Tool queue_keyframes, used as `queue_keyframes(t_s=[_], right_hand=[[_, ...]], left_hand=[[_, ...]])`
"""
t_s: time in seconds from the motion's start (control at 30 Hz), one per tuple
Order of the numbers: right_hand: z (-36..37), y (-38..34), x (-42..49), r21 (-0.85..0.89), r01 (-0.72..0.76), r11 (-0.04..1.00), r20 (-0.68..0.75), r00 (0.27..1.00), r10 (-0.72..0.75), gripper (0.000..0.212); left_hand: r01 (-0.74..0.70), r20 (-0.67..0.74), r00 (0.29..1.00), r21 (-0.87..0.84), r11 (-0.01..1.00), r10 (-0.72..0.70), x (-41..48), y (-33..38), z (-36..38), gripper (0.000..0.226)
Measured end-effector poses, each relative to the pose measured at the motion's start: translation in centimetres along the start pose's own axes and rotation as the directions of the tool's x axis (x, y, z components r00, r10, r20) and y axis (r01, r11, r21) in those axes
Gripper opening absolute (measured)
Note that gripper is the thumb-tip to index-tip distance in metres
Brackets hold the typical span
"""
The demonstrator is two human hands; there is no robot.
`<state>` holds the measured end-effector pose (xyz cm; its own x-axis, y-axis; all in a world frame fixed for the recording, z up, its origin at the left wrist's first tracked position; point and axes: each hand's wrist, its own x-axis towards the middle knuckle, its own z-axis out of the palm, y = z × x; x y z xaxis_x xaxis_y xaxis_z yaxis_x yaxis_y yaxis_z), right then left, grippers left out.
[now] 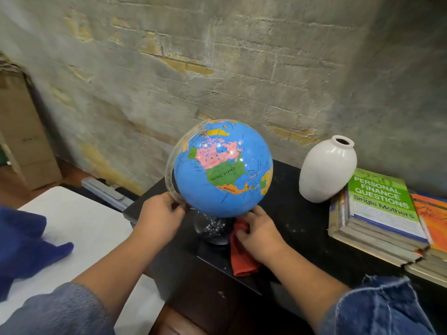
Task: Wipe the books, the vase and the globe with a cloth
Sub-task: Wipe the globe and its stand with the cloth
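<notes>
Head view, looking down: both my hands are at the globe (222, 168), which stands on its clear base (210, 230) on the black tabletop (302, 238), North America facing me. My left hand (159, 213) pinches the globe by the lower end of its clear plastic arc, fingers curled round it. My right hand (258, 232) grips a red cloth (242, 259), bunched under the fingers at the lower right of the sphere, just beside the base; the rest of the cloth trails down onto the tabletop toward me. Whether the cloth touches the sphere, I cannot tell. Right of the globe and apart from it, a white vase (326, 170) stands upright, its foot just beside a stack of books (382, 213) lying flat at the tabletop's right end; the top one has a green cover, and an orange book (433, 218) lies beside it at the frame's edge. At left, a white surface (84, 226) carries a dark blue fabric (24, 243). A weathered brick wall (217, 68) runs behind, with a cardboard box (24, 141) at far left. Denim sleeves (382, 308) are pushed up my arms.
</notes>
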<state>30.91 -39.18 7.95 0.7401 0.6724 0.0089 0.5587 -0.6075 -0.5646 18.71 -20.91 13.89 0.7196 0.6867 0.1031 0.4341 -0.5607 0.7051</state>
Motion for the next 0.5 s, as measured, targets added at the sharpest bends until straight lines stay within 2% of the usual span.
queue_keyframes(t_s=[0.07, 0.13, 0.2, 0.27, 0.33, 0.4, 0.5], right_hand=[[0.5, -0.4, -0.3, -0.044, 0.036, 0.998, 0.117, 0.993, -0.031, 0.054], [0.4, -0.3, -0.1, -0.15, 0.05, 0.987, 0.198, 0.98, -0.02, 0.048], [-0.5, -0.5, 0.6, -0.209, 0.012, 0.978, 0.209, 0.977, 0.033, 0.039], [-0.9, -0.7, 0.9, -0.154, -0.008, 0.988, 0.176, 0.984, 0.035, 0.037], [-0.5, -0.8, 0.4, -0.1, 0.03, 0.995, 0.184, 0.983, -0.011, 0.045], [0.1, -0.4, -0.1, -0.13, 0.09, 0.988, 0.246, 0.968, -0.056, 0.049], [-0.6, -0.8, 0.2, -0.177, 0.085, 0.981, 0.266, 0.963, -0.035, 0.04]], left_hand=[[-0.01, -0.009, 1.0, 0.012, 1.0, 0.01, 0.0, 0.0, -0.1, 0.015], [-0.02, -0.01, 1.0, 0.018, 1.0, 0.02, -0.1, 0.0, -0.1, 0.015], [-0.021, -0.009, 1.0, 0.014, 1.0, 0.021, 0.0, 0.0, -0.1, 0.014], [-0.021, -0.008, 1.0, 0.009, 1.0, 0.021, 0.0, 0.0, 0.0, 0.014], [-0.025, -0.011, 1.0, 0.0, 1.0, 0.025, 0.0, -0.2, 0.1, 0.011], [-0.025, -0.007, 1.0, -0.01, 1.0, 0.025, 0.0, -0.3, 0.1, 0.007], [-0.029, -0.009, 1.0, -0.011, 1.0, 0.029, 0.0, -0.4, 0.2, 0.006]])
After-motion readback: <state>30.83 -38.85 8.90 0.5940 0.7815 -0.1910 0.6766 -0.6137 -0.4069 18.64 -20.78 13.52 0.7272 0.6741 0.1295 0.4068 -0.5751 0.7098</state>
